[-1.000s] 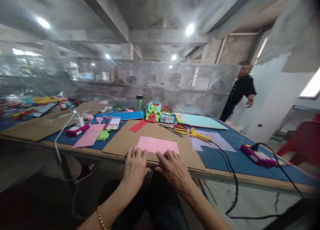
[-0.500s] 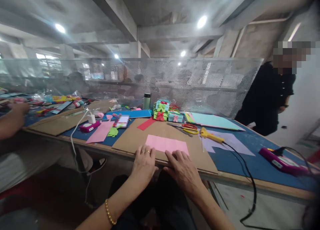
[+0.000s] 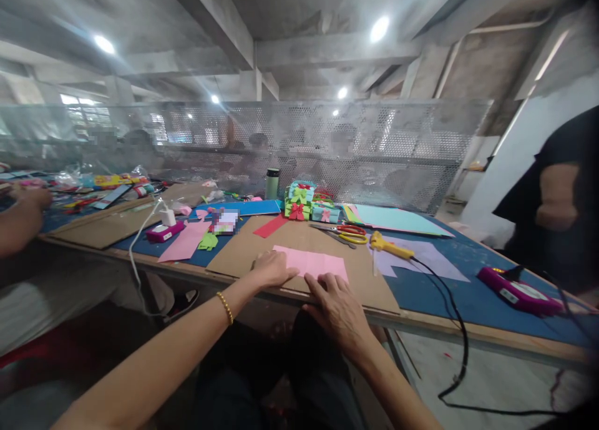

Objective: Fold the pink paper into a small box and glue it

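A pink sheet of paper [image 3: 311, 261] with faint crease lines lies on a brown cardboard sheet [image 3: 238, 249] near the table's front edge. My left hand [image 3: 272, 269] is at its left front corner, fingers curled in and thumb stretched along the front edge. The tips of those curled fingers are hidden. At the sheet's right front part rests my right hand [image 3: 336, 300], its fingers extended on the paper and its thumb apart below. Behind the paper lie a red strip [image 3: 271, 225] and scissors with red and yellow handles [image 3: 350, 231].
A yellow glue gun [image 3: 390, 248] with a black cord lies on lilac paper [image 3: 435, 260] at the right. Small bow-trimmed boxes [image 3: 299, 199] and a green flask [image 3: 272, 183] stand behind. A co-worker's hand [image 3: 32, 198] is at far left; a person [image 3: 552, 186] stands at right.
My left hand has turned and curled, moving up onto the paper's left corner. My right hand stays at the front edge. The person at right has come closer.
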The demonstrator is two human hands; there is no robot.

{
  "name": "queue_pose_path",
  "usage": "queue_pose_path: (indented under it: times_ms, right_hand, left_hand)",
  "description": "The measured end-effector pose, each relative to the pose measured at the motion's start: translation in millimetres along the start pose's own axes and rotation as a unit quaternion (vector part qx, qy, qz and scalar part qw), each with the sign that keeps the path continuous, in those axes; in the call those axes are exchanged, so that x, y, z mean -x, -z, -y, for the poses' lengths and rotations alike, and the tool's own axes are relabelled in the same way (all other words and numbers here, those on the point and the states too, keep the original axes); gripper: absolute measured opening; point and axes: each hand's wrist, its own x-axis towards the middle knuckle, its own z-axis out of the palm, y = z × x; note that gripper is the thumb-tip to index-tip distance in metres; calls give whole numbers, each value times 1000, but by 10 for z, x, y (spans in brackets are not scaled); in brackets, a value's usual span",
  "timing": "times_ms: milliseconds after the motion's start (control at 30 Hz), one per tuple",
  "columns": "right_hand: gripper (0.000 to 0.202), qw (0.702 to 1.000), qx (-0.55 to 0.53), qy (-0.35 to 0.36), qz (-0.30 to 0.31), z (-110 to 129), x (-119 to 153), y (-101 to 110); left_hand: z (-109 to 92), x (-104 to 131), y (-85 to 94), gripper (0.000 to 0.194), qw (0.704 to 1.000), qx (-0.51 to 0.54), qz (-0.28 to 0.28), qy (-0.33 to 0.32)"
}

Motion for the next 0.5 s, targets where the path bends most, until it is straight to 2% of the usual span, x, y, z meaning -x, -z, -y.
queue_pose_path:
  times_ms: [200, 400, 500]
  right_hand:
    - [55, 1000, 7, -4, 3, -14, 5, -30]
    - [56, 1000, 7, -3, 8, -24, 8, -23]
    - [56, 1000, 10, 0, -2, -28, 6, -33]
  left_hand:
    - [1, -33, 75, 57, 996, 50, 66, 23]
    - [14, -13, 159, 37, 984, 121, 124, 35]
    - [5, -9, 201, 35, 978, 148, 140, 31]
